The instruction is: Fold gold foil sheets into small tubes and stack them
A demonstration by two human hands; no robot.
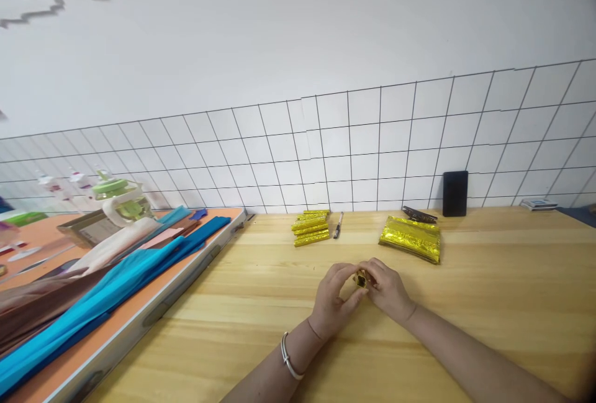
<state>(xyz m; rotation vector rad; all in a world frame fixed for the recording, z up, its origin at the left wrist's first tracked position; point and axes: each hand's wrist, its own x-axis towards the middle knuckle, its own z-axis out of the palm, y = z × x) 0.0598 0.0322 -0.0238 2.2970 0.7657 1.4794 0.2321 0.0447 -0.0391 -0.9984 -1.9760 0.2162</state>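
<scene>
Gold foil piece (361, 280) is right btwn my L hand (333, 300) and R hand (388, 288), up at the fingertips, above the near-centre part of the worktop (261, 322). Both hands are tog., fingertips pinched on it: L thumb + index on its left side, R fingers on its right and far side. Can't tell if its underside touches the wood.

Other stuff: just past my L hand, far side, there's a pile of gold rolls (310, 232), approx. parallel, w/ a pen (338, 226) just to their right. Far right of my R hand is a flat gold stack (410, 236), w/ a black clip-like item (419, 214) behind it. A black slab (455, 194) stands upright against the white grid wall (363, 142), and a small whitish stack (539, 204) sits at the far right. Well off to the left: an orange surface (224, 212) w/ blue cloth (88, 316), a cardboard box (88, 229) and a green-lidded jug (121, 198), bit blurry.

As for looks: the piece is small, shiny gold outside, dark in the middle, like an open end facing me, roughly squarish. My own fingers hide its sides, so full length n/a.
</scene>
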